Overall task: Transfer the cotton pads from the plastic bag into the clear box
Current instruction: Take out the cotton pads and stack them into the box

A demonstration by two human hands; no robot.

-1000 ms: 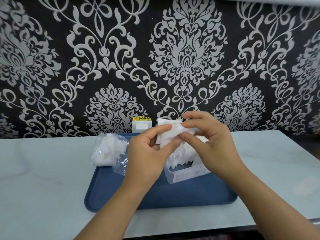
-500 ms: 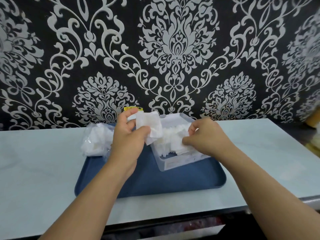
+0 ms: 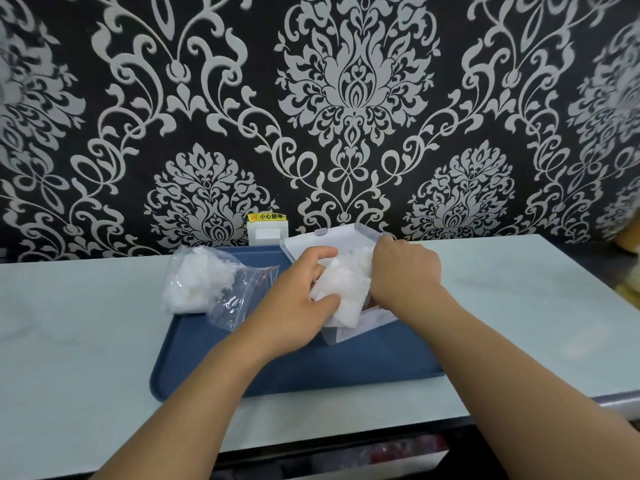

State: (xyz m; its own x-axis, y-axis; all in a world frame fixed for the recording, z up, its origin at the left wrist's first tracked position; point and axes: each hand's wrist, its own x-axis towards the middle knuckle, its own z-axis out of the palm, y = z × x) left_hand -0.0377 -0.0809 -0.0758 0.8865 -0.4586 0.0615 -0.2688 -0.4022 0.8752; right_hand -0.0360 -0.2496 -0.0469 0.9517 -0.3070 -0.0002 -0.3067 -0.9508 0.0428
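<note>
A clear box (image 3: 349, 332) with its lid (image 3: 332, 239) open stands on the blue tray (image 3: 311, 372), filled with white cotton pads (image 3: 346, 289). My left hand (image 3: 294, 306) pinches a bunch of the pads at the box's left side. Pressed down on the pads at the right side of the box is my right hand (image 3: 405, 271); its fingertips are hidden. The plastic bag (image 3: 214, 282) lies at the tray's back left corner, with more white pads inside it.
The tray sits on a pale tabletop (image 3: 86, 341) against a patterned black wall. A white wall socket with a yellow label (image 3: 267, 229) is behind the tray. The table's front edge runs just below my forearms.
My left hand has brought its cotton pads down from above the box to the box's left side. My right hand stays on the pads in the box.
</note>
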